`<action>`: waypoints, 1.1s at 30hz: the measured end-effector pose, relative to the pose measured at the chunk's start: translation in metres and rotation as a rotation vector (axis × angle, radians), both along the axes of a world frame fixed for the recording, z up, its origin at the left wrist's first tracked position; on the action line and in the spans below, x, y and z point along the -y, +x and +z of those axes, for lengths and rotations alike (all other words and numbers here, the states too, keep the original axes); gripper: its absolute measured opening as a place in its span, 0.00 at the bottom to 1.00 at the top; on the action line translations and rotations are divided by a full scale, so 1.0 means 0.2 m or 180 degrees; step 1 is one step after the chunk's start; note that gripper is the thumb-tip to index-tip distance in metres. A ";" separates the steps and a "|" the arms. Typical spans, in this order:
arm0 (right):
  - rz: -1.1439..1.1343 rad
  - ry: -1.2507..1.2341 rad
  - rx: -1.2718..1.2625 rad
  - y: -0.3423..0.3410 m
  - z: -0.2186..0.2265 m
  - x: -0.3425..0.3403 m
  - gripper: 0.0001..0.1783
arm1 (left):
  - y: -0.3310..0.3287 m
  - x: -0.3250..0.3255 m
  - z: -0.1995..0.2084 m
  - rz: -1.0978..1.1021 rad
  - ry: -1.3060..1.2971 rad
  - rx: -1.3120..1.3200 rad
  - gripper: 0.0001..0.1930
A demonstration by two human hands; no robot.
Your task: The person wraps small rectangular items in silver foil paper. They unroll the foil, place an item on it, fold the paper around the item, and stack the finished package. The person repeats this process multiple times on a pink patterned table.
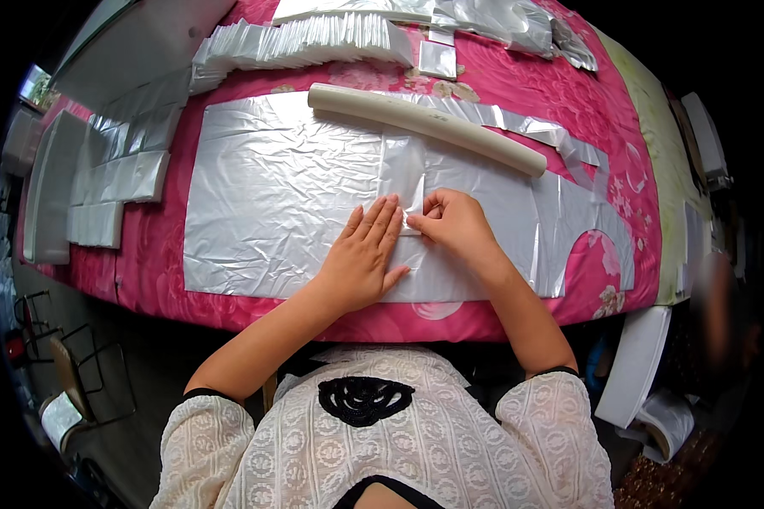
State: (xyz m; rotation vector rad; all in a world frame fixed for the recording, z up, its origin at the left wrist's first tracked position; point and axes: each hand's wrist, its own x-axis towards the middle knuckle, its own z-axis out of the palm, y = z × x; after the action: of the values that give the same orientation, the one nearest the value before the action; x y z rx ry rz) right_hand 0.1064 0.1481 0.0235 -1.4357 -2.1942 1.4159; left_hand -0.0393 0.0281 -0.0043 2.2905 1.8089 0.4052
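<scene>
A shiny silver-white plastic sheet lies spread and wrinkled on the pink floral tablecloth before me. My left hand rests flat on it, fingers stretched out and close together. Just to its right, my right hand is closed in a pinch on the edge of a folded strip of the plastic. This narrow strip stands out slightly at the sheet's middle. Across the sheet's far part lies a long cream-coloured tube, slanting down to the right and apart from both hands.
Folded plastic packets stand in a long row at the back. More packet stacks sit at the left beside a white box. A single packet lies beyond the tube. At the right, the sheet has a curved cut-out over the tablecloth.
</scene>
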 end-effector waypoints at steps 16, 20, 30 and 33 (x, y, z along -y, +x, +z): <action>0.1697 0.2342 -0.0733 0.06 -0.05 -0.09 0.21 | -0.12 -0.07 -0.03 -0.0307 0.1074 0.0306 0.13; 0.1600 0.2314 -0.0985 0.04 -0.05 -0.11 0.19 | -0.11 -0.11 0.01 -0.0252 0.0797 0.0319 0.08; 0.1893 0.2560 -0.1098 0.19 -0.09 0.18 0.11 | -0.09 0.16 0.07 -0.1079 0.0580 0.0638 0.26; 0.1694 0.2386 -0.1152 0.21 -0.09 0.21 0.14 | -0.09 0.17 0.02 -0.0913 0.0519 0.0640 0.25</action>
State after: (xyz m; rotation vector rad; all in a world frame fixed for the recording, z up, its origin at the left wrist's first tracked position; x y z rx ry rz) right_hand 0.1482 0.1071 0.0052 -0.3377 -2.5186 0.6996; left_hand -0.0570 -0.0067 0.0007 2.4655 1.3744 0.7250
